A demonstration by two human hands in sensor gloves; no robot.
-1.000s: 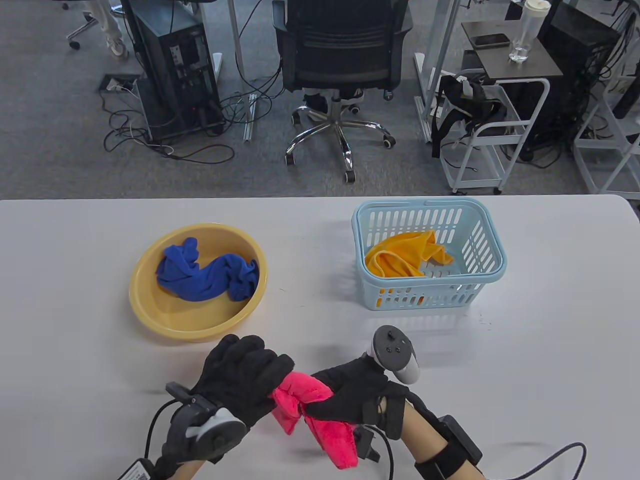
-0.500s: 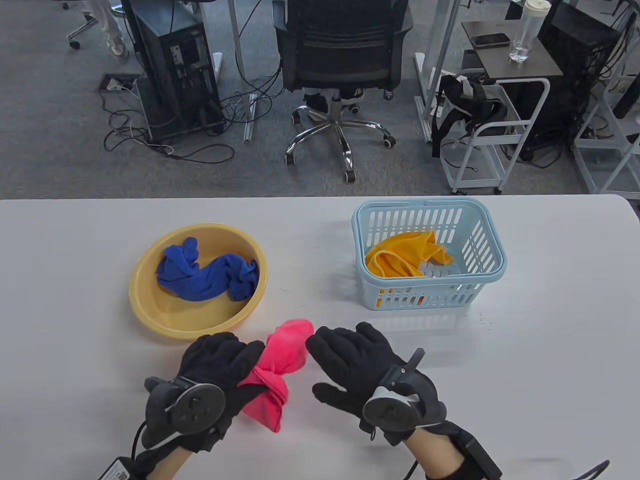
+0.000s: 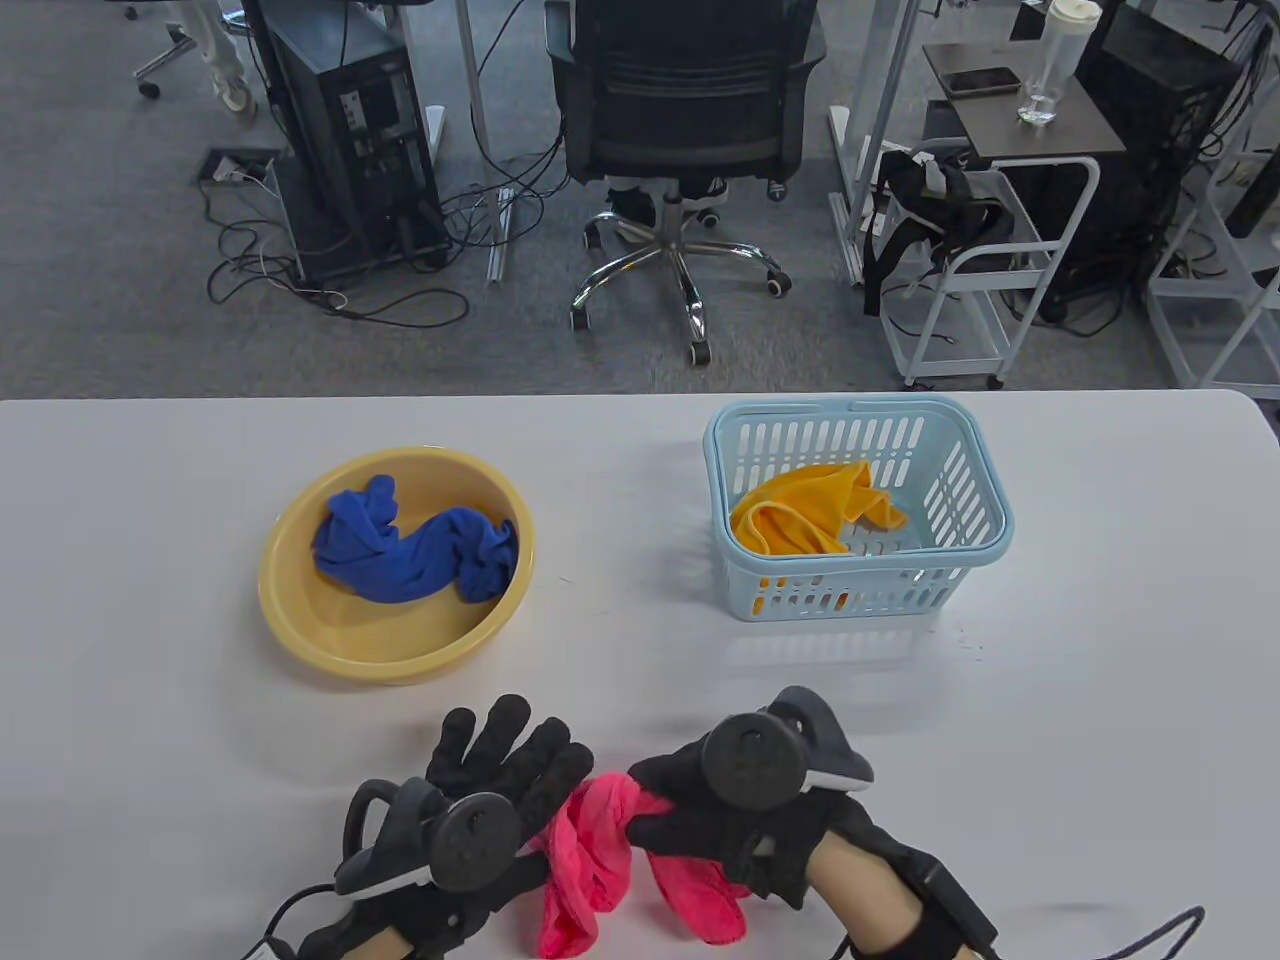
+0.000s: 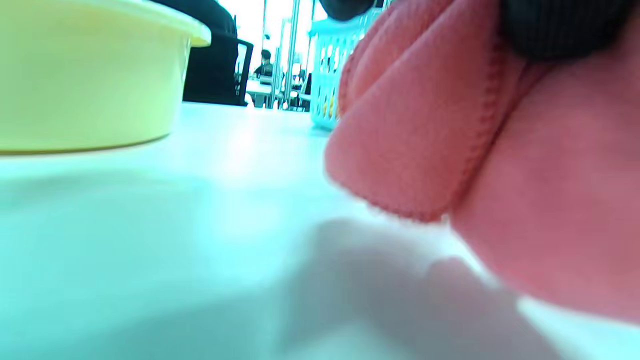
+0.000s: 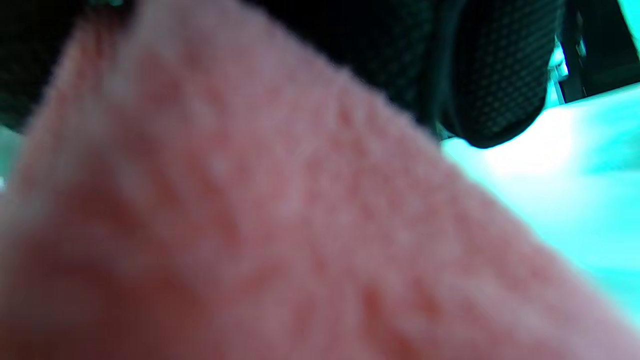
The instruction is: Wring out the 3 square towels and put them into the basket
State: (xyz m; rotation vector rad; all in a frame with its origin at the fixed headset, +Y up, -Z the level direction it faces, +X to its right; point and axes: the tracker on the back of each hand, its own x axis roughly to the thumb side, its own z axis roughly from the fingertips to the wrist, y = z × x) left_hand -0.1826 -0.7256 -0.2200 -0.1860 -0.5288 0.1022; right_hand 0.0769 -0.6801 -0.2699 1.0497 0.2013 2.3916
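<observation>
Table view, left to right. Yellow basin (image 3: 300, 620), centre left, holds 1 blue towel (image 3: 415, 550), bunched and not yet wrung; judged to be the holding place for wet towels. Lower centre: left hand (image 3: 490, 790) has its fingers splayed straight, gripping nothing, and lies against the left end of the pink towel (image 3: 590, 860). Right hand (image 3: 720, 820), just right of it, has fingers curled round the towel's other end, so the cloth hangs in 2 lobes toward the bottom edge. Judgement: mid-wring, left hand released to re-grip for another twist. Left wrist view shows the towel's hemmed fold just above the table (image 3: 1100, 700), apparently clear of it. Light-blue basket (image 3: 985, 480), centre right, contains 1 orange towel (image 3: 800, 515), judged done. Tally: 1 of 3 in the basket.
</observation>
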